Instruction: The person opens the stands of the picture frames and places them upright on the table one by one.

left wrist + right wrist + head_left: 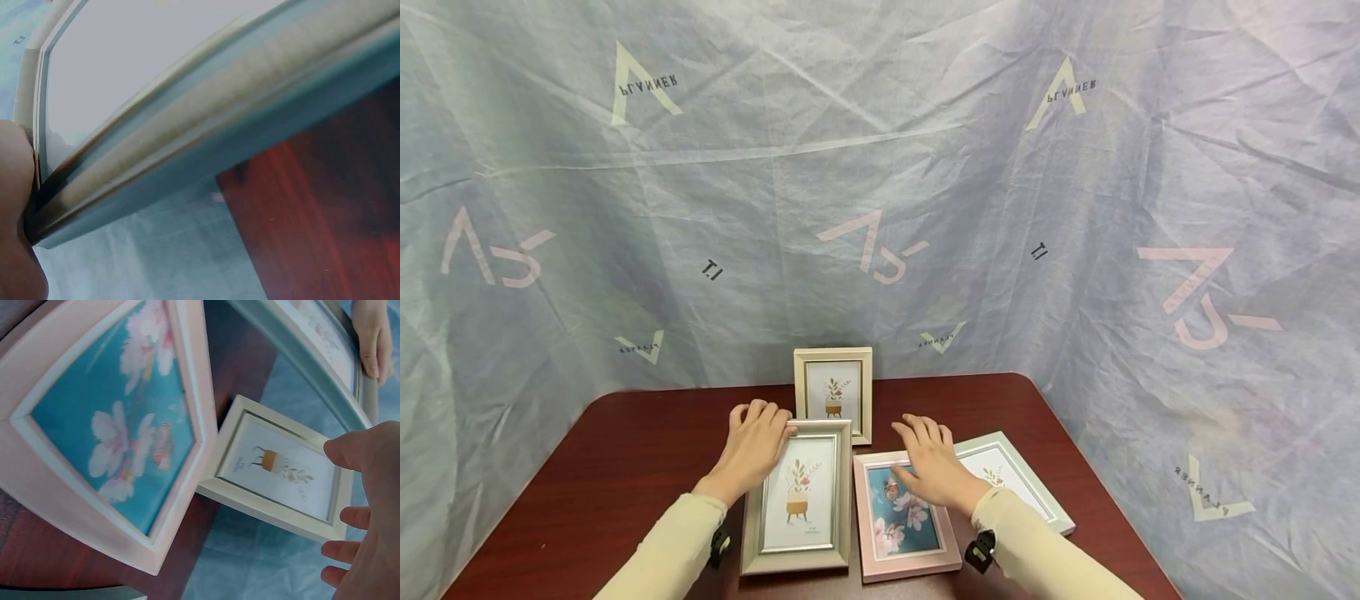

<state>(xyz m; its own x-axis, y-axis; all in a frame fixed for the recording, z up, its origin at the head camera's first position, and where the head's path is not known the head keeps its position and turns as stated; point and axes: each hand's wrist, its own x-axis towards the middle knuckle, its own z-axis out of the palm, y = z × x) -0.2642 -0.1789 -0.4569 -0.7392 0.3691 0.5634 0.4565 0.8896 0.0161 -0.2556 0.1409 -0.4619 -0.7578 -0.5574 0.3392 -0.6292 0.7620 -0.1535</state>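
Note:
At the top left corner of a champagne-coloured picture frame (pixel 844 508), my left hand (pixel 751 448) grips the edge; the frame tilts up off the table and shows a potted plant print. The left wrist view has that frame's side (pixel 206 119) running across it, with part of the hand (pixel 17 212) at its corner. My right hand (pixel 934 465) hovers over a pink picture frame (pixel 910 570) with a blossom picture, fingers slightly bent. In the right wrist view nothing lies between that hand's thumb and fingers (pixel 340 551).
A cream picture frame (pixel 867 392) stands upright behind, near the back edge of the dark red table (pixel 662 433). On the right, a pale green-white picture frame (pixel 1037 479) lies at an angle, partly behind the right hand. A grey printed cloth (pixel 880 167) hangs around the table.

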